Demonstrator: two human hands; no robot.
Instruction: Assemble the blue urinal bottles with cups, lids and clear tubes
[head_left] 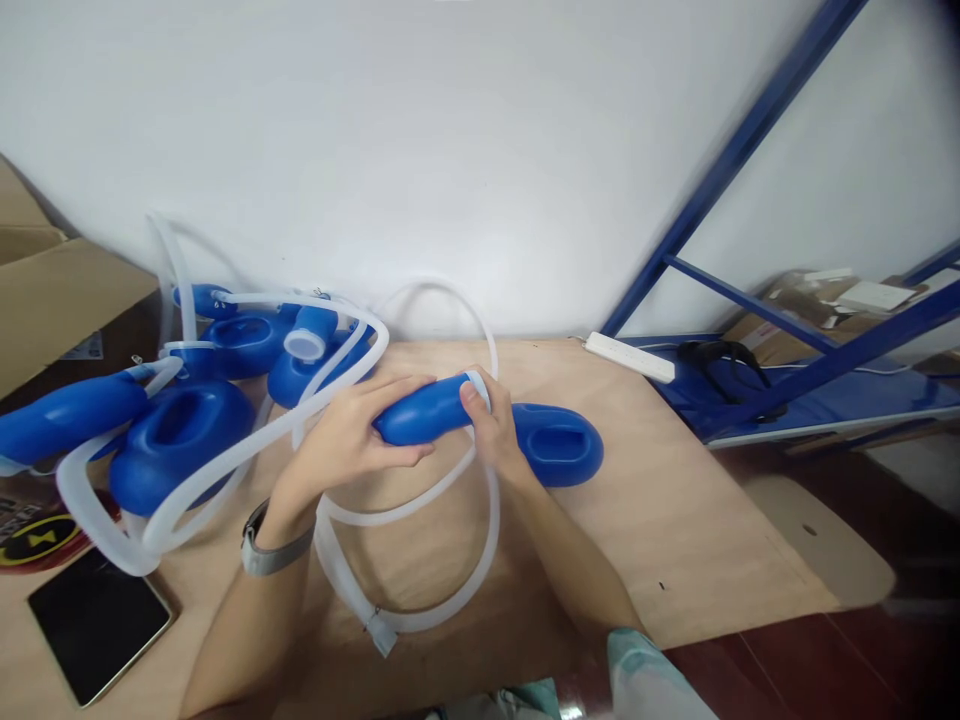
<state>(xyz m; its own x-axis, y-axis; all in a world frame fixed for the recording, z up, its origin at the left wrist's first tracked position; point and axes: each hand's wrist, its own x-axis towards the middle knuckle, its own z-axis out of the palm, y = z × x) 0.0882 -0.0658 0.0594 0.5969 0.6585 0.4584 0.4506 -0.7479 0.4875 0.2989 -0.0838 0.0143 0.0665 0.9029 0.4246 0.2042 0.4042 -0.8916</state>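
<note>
Blue neck piece point(424, 412) with a white rim, held up at the centre of the dial, tilted slightly, white end toward 2 o'clock. Reading from the left: open cardboard box point(82, 275) between 9 and 10 o'clock. At 9, another blue neck piece point(71, 415) lying in front of the box, right beside a rounded blue container point(184, 440) with a recessed grip. Below these, toward 8, a dark-screened tablet point(101, 625) flat on the wooden tabletop point(645, 560). Toward 10, more blue containers point(247, 342) crowded together near the white wall point(480, 150), with a thick translucent hose point(247, 450) arching across the cluster. Left hand point(364, 430), grey band point(277, 545) at the wrist, curled around the left end of the held piece, thumb below and fingers above. Between 6 and 7, thin translucent tubing point(450, 605) looped on the tabletop, white end nearest the body. Right hand point(491, 415) closed on the rimmed end, thumb pressed to the rim. Just beyond that hand, at 3, a single blue container point(560, 445). Between 2 and 3, a white power strip point(630, 357) beside a blue metal shelf point(817, 410). Between 3 and 4, a beige stool point(817, 540) past the tabletop's edge.
</note>
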